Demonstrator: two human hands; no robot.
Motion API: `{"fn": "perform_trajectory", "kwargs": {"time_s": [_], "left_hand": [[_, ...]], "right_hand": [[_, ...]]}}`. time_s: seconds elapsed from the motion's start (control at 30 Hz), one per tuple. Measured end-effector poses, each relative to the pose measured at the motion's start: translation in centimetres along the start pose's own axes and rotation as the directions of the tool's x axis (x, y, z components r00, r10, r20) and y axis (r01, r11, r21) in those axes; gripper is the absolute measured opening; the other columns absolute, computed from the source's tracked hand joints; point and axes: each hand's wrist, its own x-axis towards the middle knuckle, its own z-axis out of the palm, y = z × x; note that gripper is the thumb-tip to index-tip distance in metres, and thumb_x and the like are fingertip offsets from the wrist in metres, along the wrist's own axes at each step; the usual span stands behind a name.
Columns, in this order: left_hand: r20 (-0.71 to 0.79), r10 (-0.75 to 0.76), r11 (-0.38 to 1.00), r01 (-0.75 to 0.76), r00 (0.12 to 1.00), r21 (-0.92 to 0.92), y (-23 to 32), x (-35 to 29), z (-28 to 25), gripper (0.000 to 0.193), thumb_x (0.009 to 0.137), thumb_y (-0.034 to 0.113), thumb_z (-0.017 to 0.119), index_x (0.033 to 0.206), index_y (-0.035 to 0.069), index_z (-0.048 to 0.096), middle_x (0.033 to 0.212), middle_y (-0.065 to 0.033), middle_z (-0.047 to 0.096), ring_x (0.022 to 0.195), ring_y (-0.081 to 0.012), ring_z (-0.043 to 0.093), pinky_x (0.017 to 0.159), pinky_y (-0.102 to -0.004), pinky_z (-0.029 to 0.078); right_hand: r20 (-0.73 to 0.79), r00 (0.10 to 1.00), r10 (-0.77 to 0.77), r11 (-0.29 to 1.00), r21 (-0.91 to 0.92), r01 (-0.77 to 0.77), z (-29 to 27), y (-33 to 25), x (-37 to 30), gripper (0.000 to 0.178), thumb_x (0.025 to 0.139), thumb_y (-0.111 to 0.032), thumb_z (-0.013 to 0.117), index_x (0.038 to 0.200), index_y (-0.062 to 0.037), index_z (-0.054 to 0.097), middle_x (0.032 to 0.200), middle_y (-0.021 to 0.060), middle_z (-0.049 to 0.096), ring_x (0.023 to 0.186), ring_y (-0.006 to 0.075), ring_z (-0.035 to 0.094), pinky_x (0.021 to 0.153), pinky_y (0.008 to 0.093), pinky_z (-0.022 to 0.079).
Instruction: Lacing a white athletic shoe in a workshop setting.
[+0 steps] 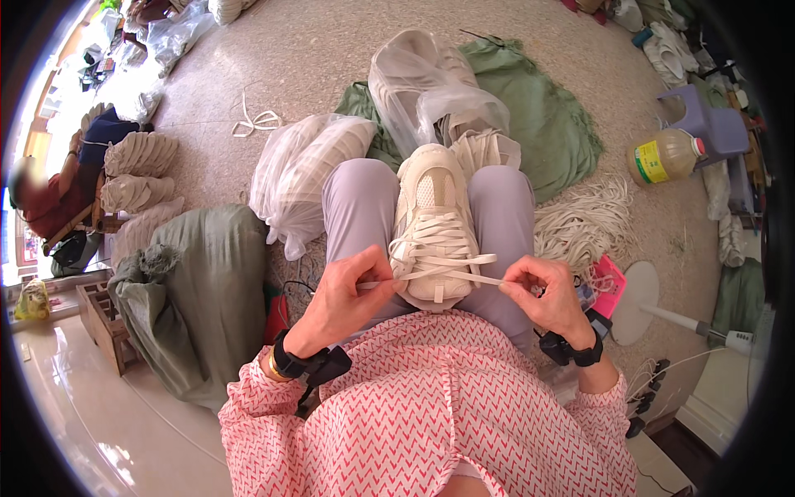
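A green sack [207, 290] bulges to the left of the left hand [348, 291]; beyond that hand sits a plastic bag [308, 170]. Past the right hand [551, 294] lies a heap of laces [584, 219]. The shoe [429, 195], toe away, rests between the hands. Each pinches a strand of its lace [485, 279] between thumb and forefinger.

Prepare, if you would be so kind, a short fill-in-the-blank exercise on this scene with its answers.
The bare left hand and bare right hand each pinch a thin white ____ on the chunky cream sneaker.
Its toe points ____ from the pink-and-white patterned shirt.
The heap of cream cords lies to the ____ of the sneaker.
The yellow-labelled clear plastic jug has a ____ cap.

Missing words: lace; away; right; red.
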Motion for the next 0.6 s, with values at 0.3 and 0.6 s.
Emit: {"fn": "perform_trajectory", "kwargs": {"time_s": [0.3, 0.6], "left_hand": [[0.011, 0.071, 0.997, -0.071, 0.997, 0.029, 2.1, 0.0, -1.9, 0.021, 0.091, -0.001, 0.076, 0.085, 0.001, 0.056, 0.07, -0.0021, 0.055, 0.06, -0.0063, 0.047, 0.052, -0.0253, 0.039], [0.028, 0.123, 0.981, -0.126, 0.992, 0.145, 1.6, -0.3, -1.9, 0.02, 0.089, -0.002, 0.076, 0.087, 0.0, 0.057, 0.074, -0.0043, 0.057, 0.057, -0.0138, 0.051, 0.052, -0.0279, 0.042]], "right_hand": [[0.026, 1.0, -0.012, 0.996, -0.092, 0.014, -0.3, -0.9, 0.1, 0.011, 0.083, -0.005, 0.079, 0.09, -0.003, 0.07, 0.07, -0.0013, 0.062, 0.058, 0.0062, 0.051, 0.054, 0.024, 0.041], [-0.083, 0.979, -0.184, 0.975, -0.14, 0.172, -0.2, -0.7, -0.2, 0.008, 0.09, -0.003, 0.075, 0.097, -0.0026, 0.072, 0.079, 0.0047, 0.065, 0.057, 0.0128, 0.055, 0.053, 0.0276, 0.043]]}}
